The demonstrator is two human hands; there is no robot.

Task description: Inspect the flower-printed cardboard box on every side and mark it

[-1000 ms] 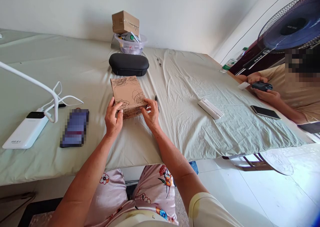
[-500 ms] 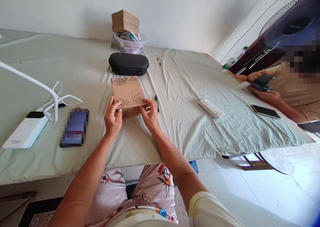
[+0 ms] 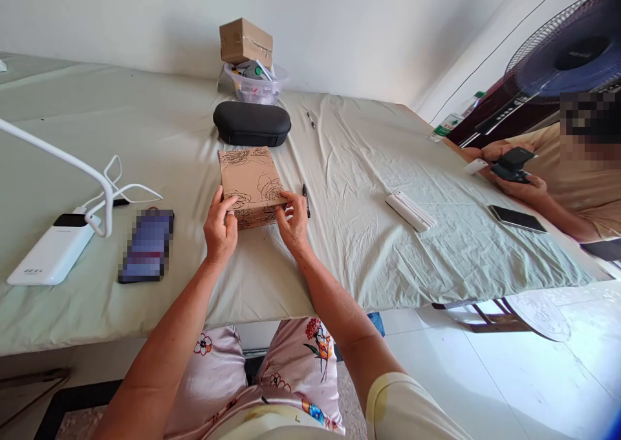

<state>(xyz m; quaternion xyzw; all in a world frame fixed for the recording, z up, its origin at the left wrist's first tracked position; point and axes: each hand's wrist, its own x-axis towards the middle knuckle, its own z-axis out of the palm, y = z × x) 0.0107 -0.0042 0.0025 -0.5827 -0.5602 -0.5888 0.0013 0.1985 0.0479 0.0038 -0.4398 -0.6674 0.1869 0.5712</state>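
A brown cardboard box with black scribbled loops on its top and front lies on the cloth before me. My left hand grips its near left corner, thumb at the front and fingers along the side and top. At the near right corner, my right hand holds it the same way, with fingertips on the top edge. Just right of that hand lies a black marker pen. Behind the box sits a black zip case. The box's underside is hidden.
On the left are a white power bank with cables and a blurred phone. A plastic basin with a carton stands by the wall. Rightward lie a thin pen, a white ridged object and a dark phone; a person holds a device.
The view has shifted slightly, so everything sits a little further right. Both hands keep their hold on the box, which has barely moved.
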